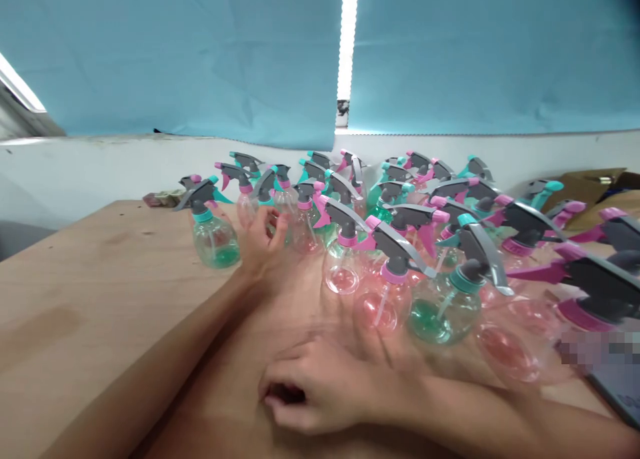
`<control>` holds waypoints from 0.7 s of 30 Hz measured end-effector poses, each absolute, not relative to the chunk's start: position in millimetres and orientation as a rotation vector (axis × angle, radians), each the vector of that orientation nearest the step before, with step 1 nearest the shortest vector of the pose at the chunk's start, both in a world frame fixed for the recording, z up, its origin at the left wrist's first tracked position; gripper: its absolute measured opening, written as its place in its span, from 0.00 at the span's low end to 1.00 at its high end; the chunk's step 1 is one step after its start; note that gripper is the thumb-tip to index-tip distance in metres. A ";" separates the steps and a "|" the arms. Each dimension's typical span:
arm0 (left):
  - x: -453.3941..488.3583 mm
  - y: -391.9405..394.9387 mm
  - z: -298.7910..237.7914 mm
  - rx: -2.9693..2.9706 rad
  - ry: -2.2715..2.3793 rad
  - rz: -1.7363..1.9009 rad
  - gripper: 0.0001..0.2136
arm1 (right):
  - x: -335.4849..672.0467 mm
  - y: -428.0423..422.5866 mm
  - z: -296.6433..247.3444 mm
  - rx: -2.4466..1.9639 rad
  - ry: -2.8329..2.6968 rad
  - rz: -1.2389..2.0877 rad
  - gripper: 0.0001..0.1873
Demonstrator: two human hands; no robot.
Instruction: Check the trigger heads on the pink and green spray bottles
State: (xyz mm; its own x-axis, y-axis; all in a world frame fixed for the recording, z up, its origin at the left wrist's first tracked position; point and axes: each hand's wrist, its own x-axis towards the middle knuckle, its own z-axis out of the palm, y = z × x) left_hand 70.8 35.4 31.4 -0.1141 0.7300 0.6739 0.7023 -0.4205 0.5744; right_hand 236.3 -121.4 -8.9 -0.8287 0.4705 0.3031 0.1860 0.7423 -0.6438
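Note:
My left hand point(267, 237) reaches to the near left side of a group of spray bottles, its fingers loosely curled with a gap between thumb and fingers. Nothing held shows in it; whether it touches the bottles behind is unclear. Just left of it stands a clear spray bottle point(216, 237) with a green base and teal collar. My right hand point(320, 385) rests on the table closer to me, curled into a hollow, loose fist with nothing visible inside. Beyond it stand a pink spray bottle point(383, 305) and a green spray bottle point(443, 309), both upright with grey trigger heads.
Several more pink and teal spray bottles crowd the right and back of the wooden table point(100, 285). A crumpled item point(163, 199) lies at the far left edge. A phone-like device point(615, 379) is at the right, and a cardboard box point(585, 192) behind.

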 end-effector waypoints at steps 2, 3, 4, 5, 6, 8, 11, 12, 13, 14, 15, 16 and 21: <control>75.0 30.4 29.9 2.148 1.683 1.480 0.18 | 236.0 -121.7 -9.9 -0.493 -2.492 0.857 0.07; 76.9 29.1 29.5 2.176 1.697 1.406 0.22 | 235.9 -121.8 -10.1 -0.492 -2.500 0.859 0.08; 78.7 28.6 29.4 2.194 1.714 1.332 0.25 | 235.9 -121.8 -10.1 -0.493 -2.510 0.860 0.08; 80.3 28.6 29.8 2.202 1.730 1.268 0.27 | 235.9 -121.8 -10.0 -0.492 -2.519 0.859 0.09; 81.8 29.0 30.5 2.199 1.738 1.224 0.28 | 235.9 -121.8 -9.8 -0.491 -2.525 0.859 0.09; 84.0 30.5 33.0 2.170 1.723 1.197 0.28 | 235.6 -121.7 -9.6 -0.493 -2.527 0.854 0.10; 85.4 33.7 37.6 2.120 1.666 1.210 0.26 | 235.1 -121.6 -9.2 -0.498 -2.531 0.849 0.09; 85.4 35.1 38.9 2.108 1.651 1.211 0.27 | 235.1 -121.6 -9.0 -0.500 -2.531 0.849 0.09; 85.1 36.5 39.9 2.099 1.636 1.207 0.28 | 235.1 -121.6 -8.7 -0.501 -2.533 0.847 0.09; 84.6 38.0 40.9 2.091 1.618 1.198 0.29 | 235.2 -121.5 -8.3 -0.499 -2.534 0.846 0.09; 84.0 39.5 41.7 2.081 1.598 1.185 0.30 | 235.4 -121.5 -7.9 -0.499 -2.536 0.843 0.09; 83.4 40.7 42.5 2.074 1.575 1.177 0.30 | 235.7 -121.5 -7.5 -0.499 -2.536 0.839 0.09; 82.4 38.0 49.5 2.072 1.536 1.282 0.20 | 236.6 -122.3 -6.7 -0.501 -2.534 0.844 0.09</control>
